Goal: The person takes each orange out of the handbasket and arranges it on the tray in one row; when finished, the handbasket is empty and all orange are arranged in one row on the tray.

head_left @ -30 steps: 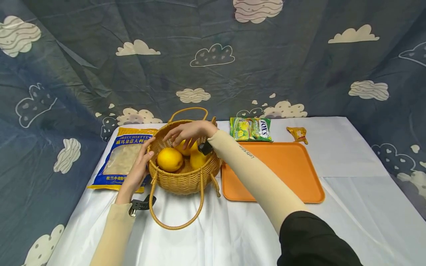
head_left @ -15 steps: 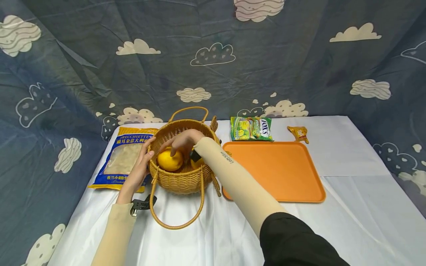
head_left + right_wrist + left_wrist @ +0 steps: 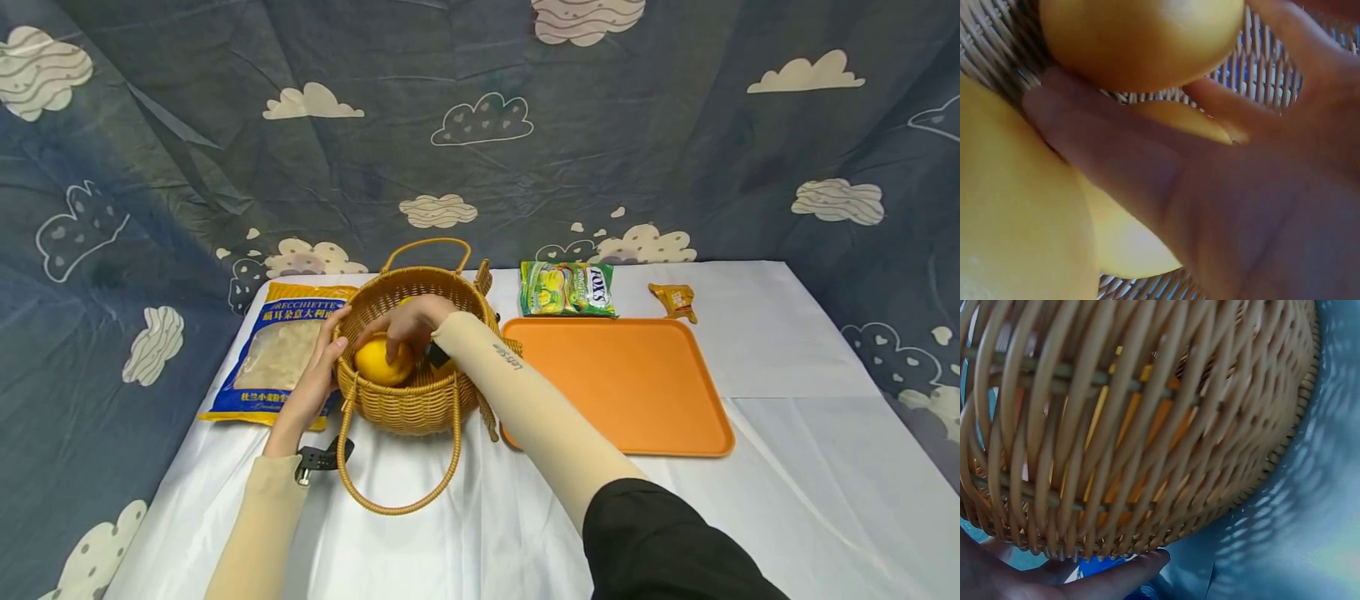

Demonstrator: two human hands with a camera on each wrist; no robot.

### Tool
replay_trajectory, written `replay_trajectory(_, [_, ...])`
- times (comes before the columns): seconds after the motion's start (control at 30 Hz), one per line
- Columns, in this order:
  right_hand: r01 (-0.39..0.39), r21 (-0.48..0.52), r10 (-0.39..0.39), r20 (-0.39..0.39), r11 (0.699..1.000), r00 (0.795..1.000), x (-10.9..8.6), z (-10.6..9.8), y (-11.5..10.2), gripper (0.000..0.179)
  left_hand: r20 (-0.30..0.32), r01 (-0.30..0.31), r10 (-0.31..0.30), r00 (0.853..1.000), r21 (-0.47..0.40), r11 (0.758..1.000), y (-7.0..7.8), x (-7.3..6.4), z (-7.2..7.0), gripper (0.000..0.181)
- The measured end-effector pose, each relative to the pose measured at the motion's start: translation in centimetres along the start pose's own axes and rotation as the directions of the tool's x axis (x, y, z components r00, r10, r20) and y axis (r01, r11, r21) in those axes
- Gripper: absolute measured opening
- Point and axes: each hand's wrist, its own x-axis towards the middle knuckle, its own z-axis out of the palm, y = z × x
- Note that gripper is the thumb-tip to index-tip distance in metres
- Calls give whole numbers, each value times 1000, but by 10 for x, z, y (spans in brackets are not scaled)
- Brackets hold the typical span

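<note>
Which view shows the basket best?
The head view: it shows most of the basket, handles included. The left wrist view shows only part of its side, close up; the right wrist view, bits of weave around fruit.

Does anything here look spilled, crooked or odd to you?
Nothing looks spilled or damaged. The wicker basket looks slightly uneven: its near handle flops outward, while its far handle stands up.

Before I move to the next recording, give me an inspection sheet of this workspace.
Surface: white cloth, creased.
Job's things: wicker basket with yellow fruits inside.
Clutter: blue-and-yellow bag left of the basket; orange tray to its right, green FOX'S bag and small orange packet beyond the tray.
Hands: left hand touches the basket; right hand, inside, grips one yellow fruit.
Cables: nothing seen.
Surroundings: dark cloud-print backdrop.
</note>
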Motion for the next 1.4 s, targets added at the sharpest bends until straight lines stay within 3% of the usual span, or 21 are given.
replay_trajectory(0.13, [-6, -7, 6, 4, 1000, 1000, 1, 1, -1, 66, 5, 1, -1, 1000, -2, 1000, 0, -1, 0, 54])
replay_trajectory(0.27, [51, 1, -51, 0, 999, 999, -4, -1, 1, 60, 5, 6, -6, 1000, 8, 1000, 0, -1, 0, 53])
replay_trajectory(0.53, [220, -134, -227, -38, 966, 973, -41, -20, 6, 47, 10, -3, 3, 1000, 6, 1000, 11, -2, 5, 53])
replay_trajectory(0.63, [307, -157, -321, -66, 939, 945, -62, -27, 12, 46, 8, -17, 17, 1000, 0, 1000, 6, 0, 3, 53])
replay_trajectory(0.73, [396, -185, -418, -104, 900, 902, -85, -35, 22, 48, 4, -19, 19, 1000, -2, 1000, 2, 1, 2, 53])
replay_trajectory(0.9, [481, -159, -505, -202, 862, 839, -129, -43, 43, 51, 4, -20, 20, 1000, 14, 1000, 2, -2, 3, 53])
replay_trajectory(1.03, [495, -126, -508, -309, 860, 804, -162, -44, 68, 50, 9, -20, 19, 1000, 22, 1000, 2, -2, 3, 54])
replay_trajectory(1.13, [469, -88, -463, -389, 879, 796, -180, -41, 91, 50, 10, -15, 14, 1000, 28, 1000, 2, -2, 2, 54])
replay_trajectory(1.27, [413, -34, -377, -486, 910, 789, -191, -34, 128, 52, 9, -13, 13, 1000, 26, 1000, 2, -3, 2, 54])
replay_trajectory(1.4, [358, 18, -290, -548, 934, 785, -189, -25, 166, 54, 8, -14, 14, 1000, 25, 1000, 2, -2, 2, 54])
